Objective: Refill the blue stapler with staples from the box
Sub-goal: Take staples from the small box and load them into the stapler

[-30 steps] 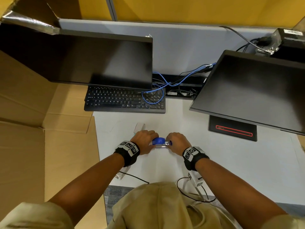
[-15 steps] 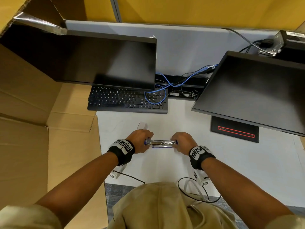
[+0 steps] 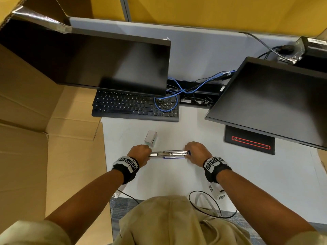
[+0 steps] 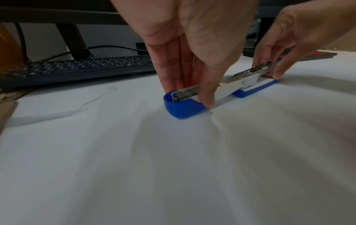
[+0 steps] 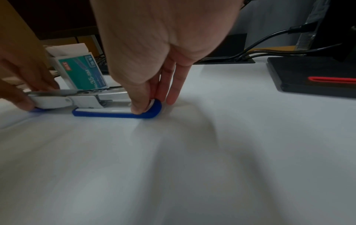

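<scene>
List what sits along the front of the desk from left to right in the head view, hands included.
Cardboard box → left hand → blue stapler, opened flat → right hand → black monitor base.

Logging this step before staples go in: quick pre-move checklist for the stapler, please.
1. Blue stapler swung fully open, flat on desk: ok.
2. Left hand pinches the blue top end: ok.
3. Right hand holds the base end down: ok.
4. Staple box near, just behind the stapler: ok.
5. Metal channel empty of staples: cannot tell.
6. A hand free to take staples: not ok, both are on the stapler.
</scene>
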The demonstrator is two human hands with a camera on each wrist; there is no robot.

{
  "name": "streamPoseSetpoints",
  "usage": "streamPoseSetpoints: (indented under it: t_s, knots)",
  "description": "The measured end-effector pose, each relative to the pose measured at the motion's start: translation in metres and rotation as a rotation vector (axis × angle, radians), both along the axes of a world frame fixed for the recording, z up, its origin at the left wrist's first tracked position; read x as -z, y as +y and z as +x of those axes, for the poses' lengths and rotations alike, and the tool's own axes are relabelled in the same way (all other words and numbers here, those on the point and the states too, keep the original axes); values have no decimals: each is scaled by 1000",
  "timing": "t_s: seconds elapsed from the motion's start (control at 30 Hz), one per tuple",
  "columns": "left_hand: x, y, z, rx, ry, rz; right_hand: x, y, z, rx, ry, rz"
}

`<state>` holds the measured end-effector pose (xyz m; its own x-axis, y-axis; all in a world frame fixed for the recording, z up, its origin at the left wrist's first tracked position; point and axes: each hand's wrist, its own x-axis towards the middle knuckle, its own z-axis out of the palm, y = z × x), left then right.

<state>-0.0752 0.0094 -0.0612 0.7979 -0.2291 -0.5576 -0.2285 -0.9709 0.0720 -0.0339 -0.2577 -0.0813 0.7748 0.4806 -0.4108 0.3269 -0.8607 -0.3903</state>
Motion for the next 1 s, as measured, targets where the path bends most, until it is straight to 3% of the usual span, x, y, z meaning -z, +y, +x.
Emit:
streamPoseSetpoints:
  t_s: [0.27, 0.37, 0.53, 0.63, 0.77, 1.0]
  knots:
    - [-12, -2, 2, -85, -37, -130, -7, 7, -1, -34, 48, -35]
    - [-29, -5, 3, -123, -150, -185, -18, 18, 8, -15, 70, -24]
    - [-46, -3, 21, -350, -337, -280, -37, 48, 19, 21, 27, 35]
    - [-40, 0, 30, -452, -227, -285, -45, 70, 19, 21, 14, 78]
    - [-31, 1, 35, -452, -138, -322, -49, 95, 16, 17, 17, 143]
    - [-38, 13, 34, -610, -56, -553, -48, 114, 7, 59, 4, 205]
